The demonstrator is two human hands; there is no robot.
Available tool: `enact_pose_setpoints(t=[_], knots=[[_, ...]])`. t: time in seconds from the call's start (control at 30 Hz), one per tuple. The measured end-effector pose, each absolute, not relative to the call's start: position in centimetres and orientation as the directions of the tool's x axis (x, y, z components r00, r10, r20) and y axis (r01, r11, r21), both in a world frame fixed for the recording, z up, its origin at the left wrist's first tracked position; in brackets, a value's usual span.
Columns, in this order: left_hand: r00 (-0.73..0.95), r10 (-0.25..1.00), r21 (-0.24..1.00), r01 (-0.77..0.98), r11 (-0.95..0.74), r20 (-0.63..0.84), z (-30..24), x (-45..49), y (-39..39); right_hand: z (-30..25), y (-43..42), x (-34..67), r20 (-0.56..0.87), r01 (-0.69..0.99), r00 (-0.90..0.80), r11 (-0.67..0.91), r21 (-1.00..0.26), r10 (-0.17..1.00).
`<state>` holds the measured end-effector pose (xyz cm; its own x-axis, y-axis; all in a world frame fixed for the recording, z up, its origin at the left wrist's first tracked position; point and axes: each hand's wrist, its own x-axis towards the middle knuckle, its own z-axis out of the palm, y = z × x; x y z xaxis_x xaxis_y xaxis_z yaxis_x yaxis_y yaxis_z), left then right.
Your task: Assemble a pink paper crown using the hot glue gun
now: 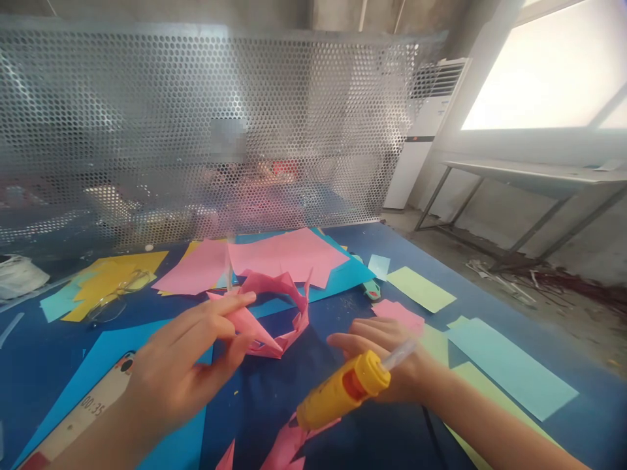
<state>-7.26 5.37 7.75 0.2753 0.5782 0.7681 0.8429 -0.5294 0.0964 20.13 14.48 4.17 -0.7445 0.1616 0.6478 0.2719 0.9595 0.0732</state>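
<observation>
My left hand (pixel 183 352) has its fingers and thumb on the near left side of a ring of folded pink paper (pixel 301 313), gripping its edge. The ring stands on the blue table, with pointed folds round its rim. My right hand (pixel 382 346) holds a yellow hot glue gun (pixel 337 398) to the right of the ring, apart from it. A clear glue stick (pixel 399 354) sticks out of the gun's back end; its handle is hidden. Below the gun lie more folded pink paper pieces (pixel 281 447), partly covered by it.
Pink sheets (pixel 289 251) and blue paper lie behind the ring. Glasses (pixel 110 307) rest by yellow paper at left; a phone (pixel 93 405) showing a timer lies nearer. Green and pale blue paper (pixel 514 365) is at right. A perforated metal screen (pixel 294 91) stands along the far edge.
</observation>
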Motion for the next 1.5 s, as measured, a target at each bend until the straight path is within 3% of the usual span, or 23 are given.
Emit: enact_pose_setpoints(t=[0.13,0.37,0.43,0.53,0.6,0.8,1.07,1.3,1.5], knots=[[0.233,0.552,0.075,0.875,-0.478,0.801,8.3,-6.5,5.8,4.3,14.5,20.1,0.652,0.264,-0.745,0.960,0.094,0.141],[0.407,0.501,-0.103,0.843,-0.528,0.763,8.4,-5.9,6.3,4.7,14.1,20.0,0.674,0.273,-0.731,0.950,0.151,0.103],[0.351,0.550,0.003,0.842,-0.540,0.758,8.3,-5.2,6.6,4.7,14.0,20.0,0.676,0.268,-0.731,0.949,0.163,0.091],[0.162,0.694,0.313,0.804,-0.505,0.702,8.4,-4.0,7.1,4.8,13.9,20.0,0.670,0.252,-0.739,0.951,0.177,0.071],[0.062,0.770,0.434,0.796,-0.422,0.635,8.4,-3.5,7.5,4.8,13.8,20.0,0.669,0.243,-0.741,0.953,0.183,0.061],[0.011,0.842,0.514,0.788,-0.340,0.540,8.1,-3.0,7.9,4.7,13.8,20.1,0.670,0.215,-0.742,0.959,0.185,0.037],[-0.093,0.947,0.755,0.629,-0.185,0.309,8.0,-2.6,8.5,4.7,13.8,20.4,0.630,0.200,-0.776,0.962,0.185,0.040],[-0.157,0.970,0.754,0.656,-0.037,0.184,8.0,-3.0,8.2,4.7,13.8,20.5,0.621,0.200,-0.783,0.959,0.202,0.033],[-0.104,0.992,0.767,0.642,0.011,0.073,8.4,-2.9,8.1,5.0,13.8,20.3,0.629,0.200,-0.776,0.963,0.179,0.044]])
